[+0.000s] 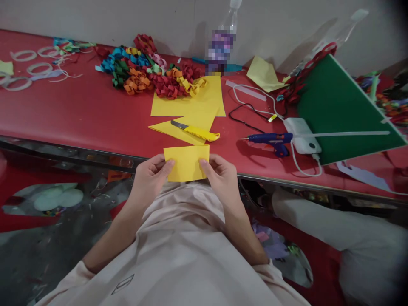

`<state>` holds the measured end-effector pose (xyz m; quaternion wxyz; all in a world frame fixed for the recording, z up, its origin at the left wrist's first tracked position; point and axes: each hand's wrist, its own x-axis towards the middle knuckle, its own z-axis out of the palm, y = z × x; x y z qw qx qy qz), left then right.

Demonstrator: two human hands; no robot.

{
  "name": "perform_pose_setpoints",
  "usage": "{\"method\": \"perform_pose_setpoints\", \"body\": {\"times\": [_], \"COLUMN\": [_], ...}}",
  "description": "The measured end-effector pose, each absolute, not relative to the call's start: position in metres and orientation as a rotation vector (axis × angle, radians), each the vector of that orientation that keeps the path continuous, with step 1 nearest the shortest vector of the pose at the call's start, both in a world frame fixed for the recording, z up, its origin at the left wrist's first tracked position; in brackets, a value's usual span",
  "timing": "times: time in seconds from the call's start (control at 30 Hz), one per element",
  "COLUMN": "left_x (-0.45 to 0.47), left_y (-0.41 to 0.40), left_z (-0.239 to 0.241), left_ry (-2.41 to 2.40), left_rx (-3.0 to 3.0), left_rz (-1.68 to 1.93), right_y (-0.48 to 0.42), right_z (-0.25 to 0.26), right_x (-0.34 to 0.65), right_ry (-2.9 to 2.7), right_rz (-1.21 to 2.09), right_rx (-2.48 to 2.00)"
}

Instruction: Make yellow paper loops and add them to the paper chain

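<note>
A small rectangle of yellow paper is held up at the table's front edge, just above my lap. My left hand pinches its left side, thumb on the face toward me. On the opposite side my right hand grips the paper the same way; the fingers of both hands are partly hidden behind it. Just beyond the paper, a yellow utility knife with its blade out lies on a folded yellow sheet. Farther back is a larger yellow sheet.
Colourful folded-paper chains lie behind, near a bottle. To the right are a blue glue gun, a white power strip with cords and a leaning green board. Tape rolls sit far left. Another person's leg is at right.
</note>
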<state>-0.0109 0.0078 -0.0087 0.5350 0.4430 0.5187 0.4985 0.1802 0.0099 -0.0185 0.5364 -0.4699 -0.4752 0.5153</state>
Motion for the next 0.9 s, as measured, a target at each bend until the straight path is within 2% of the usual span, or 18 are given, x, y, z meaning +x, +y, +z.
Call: {"method": "perform_pose_setpoints", "body": {"times": [0.4,0.57,0.63,0.9], "left_x": [-0.016,-0.024,-0.026,-0.022], "left_y": [0.008,0.006,0.004,0.003], "left_z": [-0.014,-0.016,-0.013,-0.01], "left_ry": [1.223,1.236,1.241,1.365], "left_rx": [1.089,1.188,1.21,1.236], "left_rz": [1.183,1.146,1.103,1.156], "right_y": [0.011,0.012,0.012,0.015], "right_z": [-0.018,-0.016,-0.018,-0.023], "right_x": [0.192,0.191,0.19,0.183], "right_ry": [-1.109,-1.087,-1.084,-0.964], "right_rz": [1.106,1.51,1.575,1.278], "right_rx": [-1.291,-1.046,-1.023,-1.269]}}
